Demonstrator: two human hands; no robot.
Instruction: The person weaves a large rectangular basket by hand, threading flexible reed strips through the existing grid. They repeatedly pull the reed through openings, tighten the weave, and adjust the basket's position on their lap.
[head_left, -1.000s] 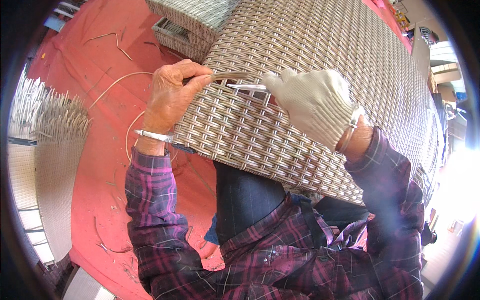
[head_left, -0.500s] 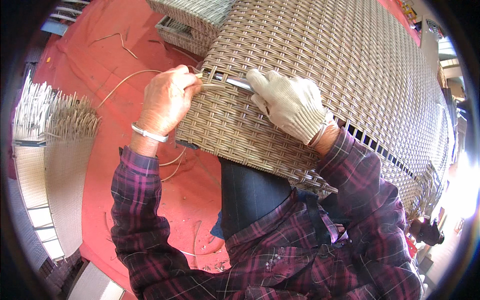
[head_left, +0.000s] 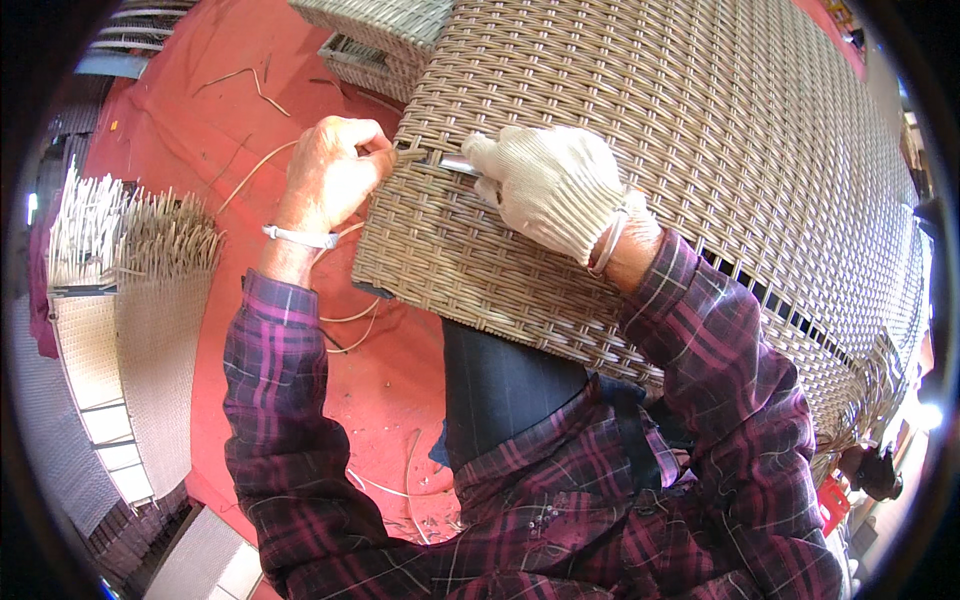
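Observation:
A brownish-grey wicker panel [head_left: 560,95] of woven flat strands lies across my lap. My bare left hand [head_left: 335,170] is at its left edge, thumb and finger pinched on a tan weaving strand [head_left: 411,155]. The strand's end lies over the weave. In a knitted white glove, my right hand [head_left: 555,190] rests on the panel, closed around a flat metal weaving tool [head_left: 458,163]. Only a short shiny length of the tool shows, pointing at the strand; its handle is hidden in the glove.
Red sheeting [head_left: 390,370] covers the floor, with loose strands [head_left: 255,170] strewn over it. Another woven piece [head_left: 385,60] stands beyond the panel. At the left is a woven piece with bristling strand ends [head_left: 165,240]. A dark slot [head_left: 765,295] runs through the panel's right part.
My right hand and the metal tool have shifted left, closer to my left hand. Less of the tool shows, and less of the strand sticks out over the weave.

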